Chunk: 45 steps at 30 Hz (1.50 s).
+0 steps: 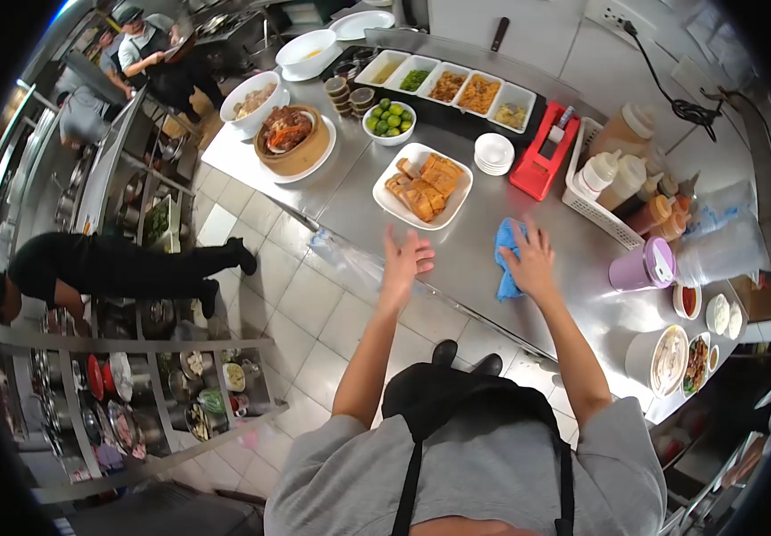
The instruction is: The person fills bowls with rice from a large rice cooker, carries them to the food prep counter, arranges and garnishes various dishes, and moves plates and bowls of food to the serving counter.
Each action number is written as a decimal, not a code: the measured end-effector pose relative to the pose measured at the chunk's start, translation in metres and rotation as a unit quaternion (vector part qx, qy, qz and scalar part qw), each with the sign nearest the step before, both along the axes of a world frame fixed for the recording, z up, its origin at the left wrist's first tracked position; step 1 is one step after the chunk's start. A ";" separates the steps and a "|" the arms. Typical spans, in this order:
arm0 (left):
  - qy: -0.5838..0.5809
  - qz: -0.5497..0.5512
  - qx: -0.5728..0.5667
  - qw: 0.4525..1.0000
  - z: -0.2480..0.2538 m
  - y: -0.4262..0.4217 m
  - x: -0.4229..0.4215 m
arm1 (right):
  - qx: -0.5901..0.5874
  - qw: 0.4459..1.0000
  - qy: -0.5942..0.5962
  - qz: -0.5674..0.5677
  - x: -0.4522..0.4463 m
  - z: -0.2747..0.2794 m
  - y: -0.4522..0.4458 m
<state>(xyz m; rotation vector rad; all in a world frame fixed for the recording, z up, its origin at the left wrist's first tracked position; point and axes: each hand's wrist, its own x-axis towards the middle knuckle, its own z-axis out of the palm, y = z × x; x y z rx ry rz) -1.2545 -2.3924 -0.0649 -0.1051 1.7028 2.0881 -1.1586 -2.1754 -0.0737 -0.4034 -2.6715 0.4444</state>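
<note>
My left hand [406, 263] hovers by the counter's front edge with its fingers apart and nothing in it. Just beyond it, a white square dish [388, 207] holds pieces of browned food [426, 188]. On the steel counter [484, 210], a crumpled blue cloth [509, 284] lies under my right hand [531, 257], whose fingers are spread over the cloth's right side. Whether the palm presses on the cloth is hard to tell.
A red tape dispenser [542, 152], small white plates [494, 152] and a white basket of bottles [595, 214] stand beyond the cloth. At left are a bamboo steamer [296, 161] and a bowl of limes [389, 122]. A purple cup [640, 268] stands right. Other people work at left.
</note>
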 end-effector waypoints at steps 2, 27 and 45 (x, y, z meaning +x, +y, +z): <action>-0.025 -0.008 0.019 0.999 0.005 0.006 -0.020 | -0.003 0.999 0.046 0.020 -0.015 -0.026 0.004; 0.011 -0.334 -0.058 0.941 0.077 -0.011 0.051 | -0.618 0.766 0.149 0.099 -0.052 0.005 0.032; 0.044 -0.623 0.029 0.780 0.151 0.223 0.204 | -0.575 0.736 0.267 -0.237 0.411 0.140 0.108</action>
